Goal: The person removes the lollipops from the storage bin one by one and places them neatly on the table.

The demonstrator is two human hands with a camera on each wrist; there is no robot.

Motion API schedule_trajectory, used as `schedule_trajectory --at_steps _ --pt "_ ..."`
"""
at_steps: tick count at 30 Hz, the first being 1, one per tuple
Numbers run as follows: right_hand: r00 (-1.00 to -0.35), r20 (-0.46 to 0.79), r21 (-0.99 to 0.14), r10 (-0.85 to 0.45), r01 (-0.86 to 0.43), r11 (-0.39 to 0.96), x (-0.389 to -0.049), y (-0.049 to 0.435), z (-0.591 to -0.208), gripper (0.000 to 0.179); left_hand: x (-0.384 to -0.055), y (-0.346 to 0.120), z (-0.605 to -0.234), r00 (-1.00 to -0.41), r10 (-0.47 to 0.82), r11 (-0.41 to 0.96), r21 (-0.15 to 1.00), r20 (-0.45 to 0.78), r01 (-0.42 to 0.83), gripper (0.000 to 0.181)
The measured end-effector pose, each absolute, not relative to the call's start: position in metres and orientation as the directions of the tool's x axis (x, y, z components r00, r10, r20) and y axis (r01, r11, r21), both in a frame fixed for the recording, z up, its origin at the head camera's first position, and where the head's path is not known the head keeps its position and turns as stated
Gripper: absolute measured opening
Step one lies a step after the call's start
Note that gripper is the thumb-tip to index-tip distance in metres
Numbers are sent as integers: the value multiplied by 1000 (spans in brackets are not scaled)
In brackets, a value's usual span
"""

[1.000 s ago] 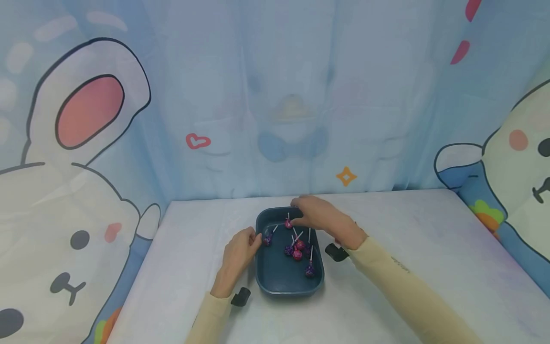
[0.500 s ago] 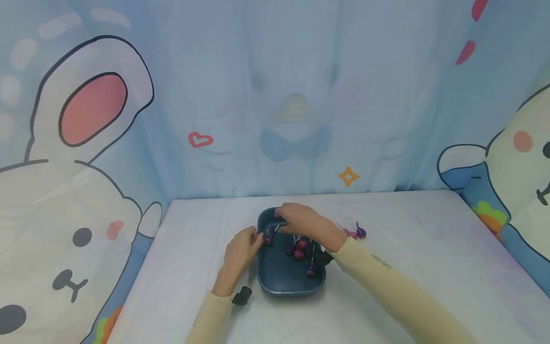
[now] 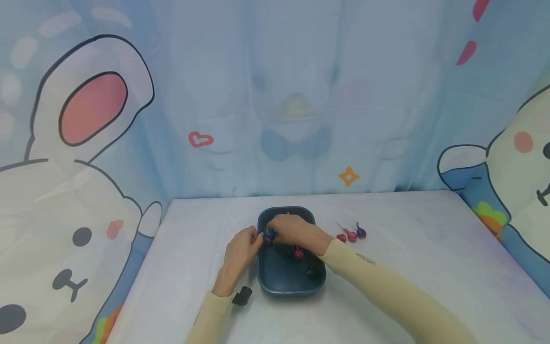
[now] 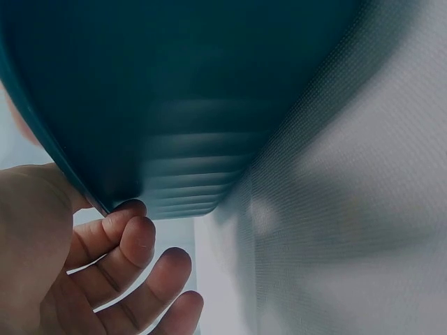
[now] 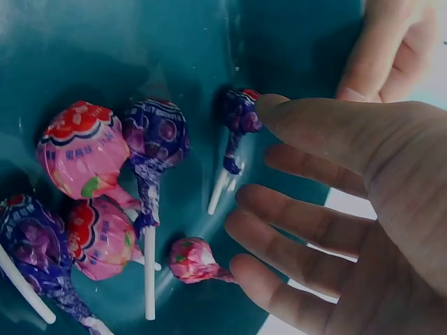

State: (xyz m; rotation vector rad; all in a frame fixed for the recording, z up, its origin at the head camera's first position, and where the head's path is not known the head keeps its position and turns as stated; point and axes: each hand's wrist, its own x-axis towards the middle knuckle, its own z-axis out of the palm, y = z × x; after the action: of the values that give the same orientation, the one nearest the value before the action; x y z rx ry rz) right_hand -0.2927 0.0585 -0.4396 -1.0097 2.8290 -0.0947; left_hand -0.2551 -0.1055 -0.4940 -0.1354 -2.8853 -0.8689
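My left hand (image 3: pixel 242 251) pinches the left rim of a dark teal tray (image 3: pixel 285 282). In the left wrist view its thumb and forefinger (image 4: pixel 129 209) meet at the tray's edge, the other fingers loose outside. Inside the tray, my right hand (image 3: pixel 296 231) reaches over to the left side. Its thumb (image 5: pixel 279 115) is at a purple-wrapped lollipop (image 5: pixel 241 115), apparently touching it, while the fingers (image 5: pixel 300 209) stay spread and nearly straight. Around it in the tray lie pink lollipops (image 5: pixel 84 150) and purple lollipops (image 5: pixel 157 132), partly hidden by the right hand in the head view.
On the white table (image 3: pixel 408 253), right of the tray, lie a red-wrapped lollipop (image 3: pixel 341 237), a pink one and a purple lollipop (image 3: pixel 361 231). A blue curtain (image 3: pixel 292 95) with cartoon animals hangs behind the table.
My right hand has moved left and slightly nearer, from the tray's far right rim to the purple lollipop at the left. The left hand keeps its place on the rim.
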Motion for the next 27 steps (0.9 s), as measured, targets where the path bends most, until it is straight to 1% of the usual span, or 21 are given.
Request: schedule_trajectory --at_steps 5,9,16,27 --pt "-758 -123 -84 -640 -635 768 -296 53 -444 31 -255 -106 -494 -987 52 825 550 150 127 26" --pt "-765 -144 -81 -628 -623 778 -297 49 -445 29 -254 -106 -494 -986 52 826 548 158 131 25" --pt "-770 -173 -99 -615 -607 788 -298 44 -450 13 -254 -105 -495 -987 52 828 546 155 129 25" --pt "-785 -208 -73 -584 -583 809 -297 41 -457 14 -254 -106 -496 -989 47 829 547 140 117 26"
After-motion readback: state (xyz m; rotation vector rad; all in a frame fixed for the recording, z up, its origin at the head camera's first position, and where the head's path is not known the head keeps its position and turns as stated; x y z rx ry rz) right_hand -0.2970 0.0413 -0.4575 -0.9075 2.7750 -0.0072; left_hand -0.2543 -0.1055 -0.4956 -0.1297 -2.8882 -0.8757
